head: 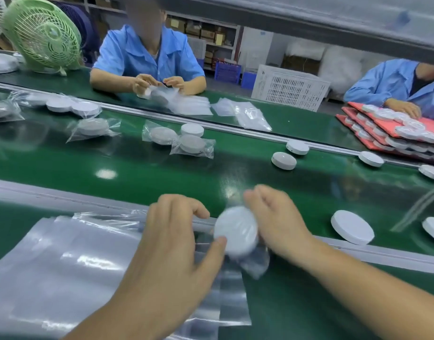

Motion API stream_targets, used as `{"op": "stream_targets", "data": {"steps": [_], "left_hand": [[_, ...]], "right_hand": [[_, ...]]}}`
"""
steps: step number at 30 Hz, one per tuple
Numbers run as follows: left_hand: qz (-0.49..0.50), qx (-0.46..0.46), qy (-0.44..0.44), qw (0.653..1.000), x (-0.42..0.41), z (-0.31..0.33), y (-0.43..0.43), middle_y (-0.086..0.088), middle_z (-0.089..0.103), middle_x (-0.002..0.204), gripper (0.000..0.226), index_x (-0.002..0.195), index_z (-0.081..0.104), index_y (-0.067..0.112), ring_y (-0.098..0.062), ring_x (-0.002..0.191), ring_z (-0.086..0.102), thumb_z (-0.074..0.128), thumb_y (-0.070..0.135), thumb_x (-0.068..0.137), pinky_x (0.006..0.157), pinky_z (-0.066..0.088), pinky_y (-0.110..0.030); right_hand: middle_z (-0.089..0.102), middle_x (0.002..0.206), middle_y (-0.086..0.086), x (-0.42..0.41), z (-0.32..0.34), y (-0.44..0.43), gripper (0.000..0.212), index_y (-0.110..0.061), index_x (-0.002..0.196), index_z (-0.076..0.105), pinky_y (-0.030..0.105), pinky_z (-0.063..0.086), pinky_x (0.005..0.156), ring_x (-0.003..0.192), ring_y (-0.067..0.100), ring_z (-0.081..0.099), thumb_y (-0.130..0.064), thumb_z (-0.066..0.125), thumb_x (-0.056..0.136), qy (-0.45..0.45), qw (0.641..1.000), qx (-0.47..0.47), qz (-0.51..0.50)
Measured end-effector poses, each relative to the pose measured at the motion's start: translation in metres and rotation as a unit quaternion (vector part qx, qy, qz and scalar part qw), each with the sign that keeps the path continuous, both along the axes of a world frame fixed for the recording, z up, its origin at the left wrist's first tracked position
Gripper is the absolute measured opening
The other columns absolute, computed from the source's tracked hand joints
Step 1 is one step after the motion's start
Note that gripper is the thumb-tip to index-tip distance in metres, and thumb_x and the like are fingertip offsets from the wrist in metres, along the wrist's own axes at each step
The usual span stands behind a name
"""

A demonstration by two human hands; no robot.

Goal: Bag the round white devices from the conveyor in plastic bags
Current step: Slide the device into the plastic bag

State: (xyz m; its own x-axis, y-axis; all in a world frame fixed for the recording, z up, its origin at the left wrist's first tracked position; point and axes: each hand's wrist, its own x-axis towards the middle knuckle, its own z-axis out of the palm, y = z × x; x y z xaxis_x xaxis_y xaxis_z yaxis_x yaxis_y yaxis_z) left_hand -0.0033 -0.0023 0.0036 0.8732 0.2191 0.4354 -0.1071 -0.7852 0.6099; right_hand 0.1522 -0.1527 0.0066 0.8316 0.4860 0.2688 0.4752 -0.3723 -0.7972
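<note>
Both forearms reach in from the near edge, and the hands meet over the grey metal rail (382, 253) that borders the glossy green conveyor belt (162, 173). The right hand (274, 222), back upward, curls its fingers round the far rim of a round white plastic device (235, 231) and holds it tilted just above the rail. A clear plastic bag (256, 265) wraps at least its lower part and trails beneath; blur hides how far in the device sits. The left hand (176, 241) lies palm down, fingers loosely bent, thumb tip against the device's near face; whether it also pinches the bag cannot be told. Under the left forearm a stack of flat clear bags (63, 266) lies on the near green ledge (309, 303), toward its left end. Seven bare white devices (352, 227) rest on the belt: two at its near right edge, four along its far right edge, and one mid-belt by the far edge. Just beside that one lie two bagged devices (195, 144), a third sits further left, and more crowd the far left corner, too blurred to count. Across the belt sit two people in blue shirts (137, 52), one by stacked red trays (382, 123). A green fan (41, 35) and a white slatted crate (289, 87) stand there too. The box labels on the back shelves are unreadable.
</note>
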Motion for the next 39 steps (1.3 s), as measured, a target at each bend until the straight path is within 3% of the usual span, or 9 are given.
{"op": "stream_targets", "data": {"steps": [4, 7, 11, 14, 18, 21, 26, 32, 39], "left_hand": [[-0.128, 0.15, 0.098, 0.975, -0.001, 0.009, -0.004, 0.023, 0.052, 0.099, 0.035, 0.099, 0.057, 0.042, 0.002, 0.101, 0.04, 0.049, 0.07, 0.08, 0.087, 0.038, -0.027], [-0.188, 0.156, 0.135, 0.96, 0.0, -0.002, -0.015, 0.024, 0.052, 0.127, 0.048, 0.128, 0.054, 0.053, 0.002, 0.119, 0.033, 0.042, 0.075, 0.087, 0.101, 0.023, -0.026], [-0.221, 0.187, 0.159, 0.944, 0.001, -0.006, -0.015, 0.036, 0.064, 0.102, 0.032, 0.101, 0.069, 0.062, 0.008, 0.099, 0.055, 0.043, 0.069, 0.086, 0.091, 0.044, -0.022], [-0.192, 0.163, 0.143, 0.957, 0.001, -0.005, -0.014, 0.032, 0.067, 0.101, 0.036, 0.108, 0.067, 0.061, 0.005, 0.1, 0.056, 0.036, 0.068, 0.091, 0.091, 0.049, -0.025], [-0.159, 0.189, 0.108, 0.963, 0.003, -0.011, -0.014, 0.022, 0.063, 0.081, 0.038, 0.097, 0.072, 0.058, 0.002, 0.085, 0.055, 0.035, 0.063, 0.09, 0.072, 0.047, -0.012], [-0.141, 0.149, 0.095, 0.974, 0.0, -0.015, -0.015, 0.019, 0.053, 0.108, 0.035, 0.124, 0.059, 0.058, 0.003, 0.106, 0.04, 0.038, 0.063, 0.097, 0.085, 0.035, -0.012], [-0.117, 0.152, 0.09, 0.977, 0.002, -0.023, -0.017, 0.022, 0.053, 0.121, 0.034, 0.124, 0.063, 0.041, 0.003, 0.115, 0.037, 0.038, 0.05, 0.103, 0.087, 0.025, -0.007], [-0.074, 0.075, 0.067, 0.992, 0.001, -0.021, -0.01, 0.031, 0.062, 0.099, 0.016, 0.095, 0.07, 0.038, 0.006, 0.107, 0.047, 0.055, 0.044, 0.095, 0.089, 0.042, -0.013], [-0.144, -0.236, 0.041, 0.96, -0.002, -0.009, -0.016, 0.027, 0.072, 0.103, 0.023, 0.105, 0.075, 0.045, 0.001, 0.098, 0.07, 0.078, 0.044, 0.083, 0.081, 0.056, -0.018]], "right_hand": [[0.068, 0.087, 0.002, 0.092, 0.013, 0.027, 0.023, -0.012, 0.092, 0.069, 0.034, 0.053, 0.075, 0.084, 0.02, 0.063, -0.025, 0.054, 0.103, 0.17, 0.963, 0.11, -0.176], [0.072, 0.105, 0.006, 0.131, 0.011, 0.04, 0.012, -0.01, 0.102, 0.071, 0.041, 0.06, 0.087, 0.092, 0.02, 0.066, -0.018, 0.062, 0.102, 0.203, 0.967, -0.006, -0.152], [0.073, 0.113, -0.002, 0.118, 0.006, 0.049, 0.024, -0.02, 0.121, 0.074, 0.032, 0.058, 0.083, 0.094, 0.017, 0.067, -0.028, 0.062, 0.101, 0.118, 0.983, -0.1, -0.098], [0.073, 0.103, -0.019, 0.093, 0.008, 0.027, 0.018, -0.043, 0.098, 0.073, 0.029, 0.051, 0.078, 0.089, 0.009, 0.067, -0.05, 0.057, 0.098, 0.017, 0.982, -0.17, -0.084], [0.055, 0.146, -0.018, 0.071, 0.001, -0.047, 0.053, -0.056, 0.117, 0.063, 0.049, 0.038, 0.108, 0.137, 0.019, 0.048, -0.084, 0.031, 0.084, -0.137, 0.881, -0.429, -0.146], [0.027, 0.167, -0.005, 0.066, -0.014, -0.117, 0.079, -0.054, 0.15, 0.034, 0.051, 0.03, 0.116, 0.152, 0.026, 0.027, -0.092, 0.024, 0.081, -0.09, 0.835, -0.519, -0.163], [0.045, 0.124, -0.014, 0.057, -0.026, -0.157, 0.048, -0.035, 0.145, 0.053, 0.024, 0.04, 0.089, 0.1, 0.011, 0.06, -0.045, 0.056, 0.098, -0.12, 0.917, -0.358, -0.129], [0.063, 0.127, -0.014, 0.005, -0.013, -0.121, 0.027, -0.031, 0.125, 0.069, 0.03, 0.047, 0.096, 0.116, 0.016, 0.062, -0.021, 0.058, 0.102, -0.372, 0.897, -0.226, 0.08], [0.077, 0.104, -0.014, -0.053, -0.011, -0.069, 0.019, -0.027, 0.099, 0.08, 0.019, 0.056, 0.088, 0.099, 0.005, 0.073, -0.041, 0.08, 0.085, -0.265, 0.956, 0.03, 0.119]]}}
